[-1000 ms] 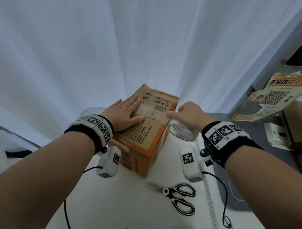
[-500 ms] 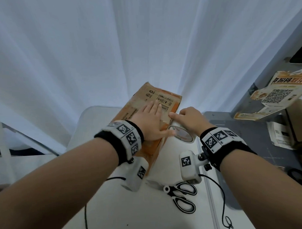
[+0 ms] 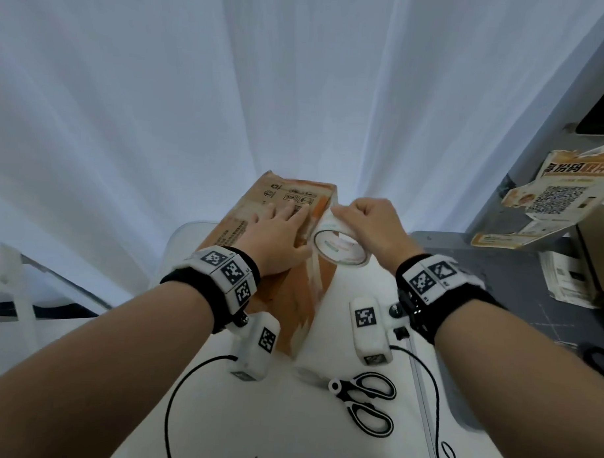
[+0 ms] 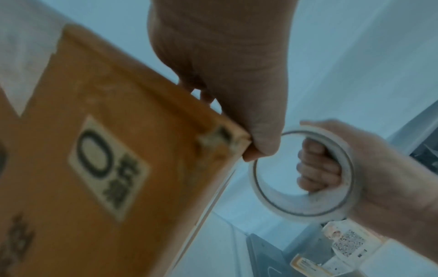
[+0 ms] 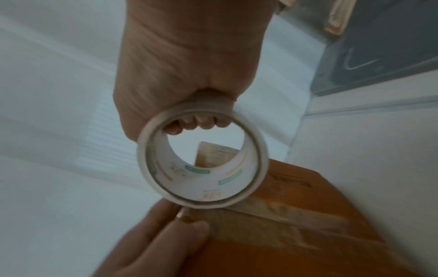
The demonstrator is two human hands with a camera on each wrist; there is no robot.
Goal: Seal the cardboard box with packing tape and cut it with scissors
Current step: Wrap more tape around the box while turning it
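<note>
An orange-brown cardboard box (image 3: 291, 297) stands on the white table (image 3: 218, 431), with old clear tape across its top (image 5: 284, 219). My left hand (image 3: 281, 228) lies flat on the box top with straight fingers and presses it; its thumb sits at the box's right corner (image 4: 258, 142). My right hand (image 3: 364, 219) grips a white roll of packing tape (image 3: 341, 250), held in the air just right of the box, fingers curled through the roll's hole (image 4: 315, 168). In the right wrist view the roll (image 5: 251, 180) hangs over the box (image 5: 308, 253). Black-handled scissors (image 3: 364, 402) lie shut on the table in front of the box.
A white curtain (image 3: 298, 91) hangs close behind the table. To the right is a grey surface (image 3: 481, 262) with papers (image 3: 562, 275) and an orange QR-code leaflet (image 3: 551, 200) above it. Black cables (image 3: 186, 379) trail from both wrist cameras across the table.
My right hand has closed on the tape roll and lifted it off the table to beside the box's top. My left hand has slid along the box top toward the right edge.
</note>
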